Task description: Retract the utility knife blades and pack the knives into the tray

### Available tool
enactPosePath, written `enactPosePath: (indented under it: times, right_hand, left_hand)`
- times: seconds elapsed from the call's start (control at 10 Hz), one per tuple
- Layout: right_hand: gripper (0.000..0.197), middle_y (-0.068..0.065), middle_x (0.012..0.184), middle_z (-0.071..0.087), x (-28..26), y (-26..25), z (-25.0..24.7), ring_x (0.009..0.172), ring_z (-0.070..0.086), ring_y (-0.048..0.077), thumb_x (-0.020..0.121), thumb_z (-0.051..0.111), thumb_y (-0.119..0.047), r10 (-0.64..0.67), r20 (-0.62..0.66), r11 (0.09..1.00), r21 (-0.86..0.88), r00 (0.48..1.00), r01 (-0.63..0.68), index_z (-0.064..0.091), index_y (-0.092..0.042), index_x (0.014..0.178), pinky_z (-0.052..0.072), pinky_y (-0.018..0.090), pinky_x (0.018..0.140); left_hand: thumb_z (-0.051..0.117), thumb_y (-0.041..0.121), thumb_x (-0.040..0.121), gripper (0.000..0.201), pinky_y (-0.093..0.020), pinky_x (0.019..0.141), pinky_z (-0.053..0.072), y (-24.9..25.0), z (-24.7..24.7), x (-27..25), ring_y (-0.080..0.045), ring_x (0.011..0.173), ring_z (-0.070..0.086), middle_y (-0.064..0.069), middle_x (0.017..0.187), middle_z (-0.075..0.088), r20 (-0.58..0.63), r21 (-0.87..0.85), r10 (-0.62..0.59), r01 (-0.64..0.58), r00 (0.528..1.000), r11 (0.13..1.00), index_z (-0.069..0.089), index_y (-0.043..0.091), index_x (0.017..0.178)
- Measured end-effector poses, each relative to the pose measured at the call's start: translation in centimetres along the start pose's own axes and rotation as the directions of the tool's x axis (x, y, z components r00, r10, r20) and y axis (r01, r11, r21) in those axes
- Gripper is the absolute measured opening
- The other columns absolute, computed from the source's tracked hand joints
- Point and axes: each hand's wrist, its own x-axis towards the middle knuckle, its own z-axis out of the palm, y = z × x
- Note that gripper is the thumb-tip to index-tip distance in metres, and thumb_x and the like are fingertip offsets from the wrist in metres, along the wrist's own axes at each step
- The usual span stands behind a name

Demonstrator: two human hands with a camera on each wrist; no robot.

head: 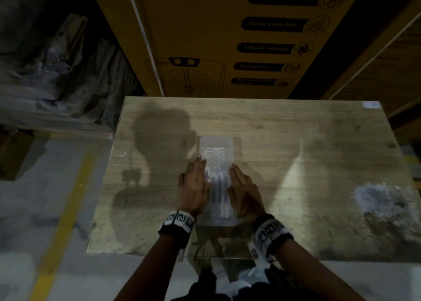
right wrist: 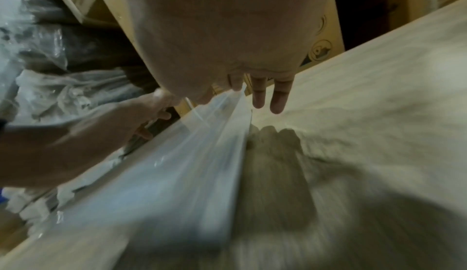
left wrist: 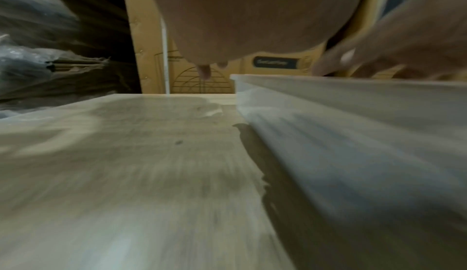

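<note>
A translucent plastic tray [head: 216, 142] lies lengthwise on the wooden table [head: 296, 141], with a wavy ribbed patch in its far half. Several pale utility knives [head: 219, 188] lie side by side in its near half; whether their blades are in is too blurred to tell. My left hand [head: 194, 186] lies flat against the tray's left wall with straight fingers. Against the right wall my right hand [head: 243, 190] rests the same way. In the left wrist view the tray wall [left wrist: 353, 102] runs along the right. The right wrist view shows the right hand's fingers [right wrist: 279, 96] pointing down beside the tray [right wrist: 177, 164].
Tall yellow-brown cardboard boxes [head: 227, 38] stand just behind the table. Plastic-wrapped bundles [head: 57, 73] fill the left. A white smear [head: 373, 196] marks the table at the right. A yellow floor line [head: 66, 209] runs left of the table.
</note>
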Motion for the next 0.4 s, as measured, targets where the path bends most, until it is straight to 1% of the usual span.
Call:
enactPosePath:
  times: [0.1, 0.2, 0.3, 0.4]
  right_hand:
    - [0.063, 0.004, 0.169, 0.023, -1.1, 0.1, 0.8, 0.133, 0.049, 0.033, 0.101, 0.042, -0.029, 0.023, 0.021, 0.996, -0.081, 1.000, -0.022, 0.026, -0.014, 0.160, 0.049, 0.047, 0.097]
    - [0.063, -0.002, 0.171, 0.014, -0.8, -0.3, 0.4, 0.139, 0.042, 0.030, 0.105, 0.040, -0.033, 0.088, 0.076, 0.991, -0.109, 0.993, -0.079, 0.017, -0.020, 0.162, 0.041, 0.046, 0.102]
    - [0.068, -0.006, 0.172, 0.003, -0.8, -0.7, -1.0, 0.144, 0.034, 0.031, 0.105, 0.038, -0.040, 0.080, 0.174, 0.990, -0.133, 0.982, -0.057, 0.006, -0.025, 0.163, 0.033, 0.050, 0.110]
    - [0.073, -0.004, 0.171, 0.008, -1.3, -1.3, -2.7, 0.147, 0.029, 0.031, 0.101, 0.043, -0.043, 0.066, 0.201, 0.989, -0.140, 0.977, -0.038, 0.008, -0.024, 0.162, 0.030, 0.053, 0.115]
  left_hand:
    - [0.016, 0.044, 0.101, 0.064, -0.056, 0.112, 0.037, -0.2, 0.9, -2.4, -0.032, 0.153, 0.026, -0.003, 0.169, 0.019, 0.160, 0.011, -0.026, 0.024, 0.987, 1.000, 0.020, 0.020, 0.161]
    - [0.014, 0.046, 0.101, 0.065, -0.058, 0.110, 0.039, -0.7, 1.5, -2.7, -0.034, 0.152, 0.029, 0.001, 0.170, 0.016, 0.173, 0.007, -0.059, 0.058, 0.983, 0.998, 0.018, 0.022, 0.161]
    - [0.006, 0.052, 0.096, 0.071, -0.056, 0.114, 0.034, -0.5, 0.9, -2.6, -0.033, 0.152, 0.026, 0.004, 0.171, 0.006, 0.223, 0.024, -0.070, 0.067, 0.972, 0.997, 0.008, 0.026, 0.162]
    - [-0.001, 0.057, 0.091, 0.080, -0.055, 0.116, 0.032, 0.6, -0.2, -2.3, -0.033, 0.151, 0.026, 0.001, 0.171, 0.010, 0.187, 0.021, -0.042, 0.039, 0.981, 0.999, 0.013, 0.022, 0.162]
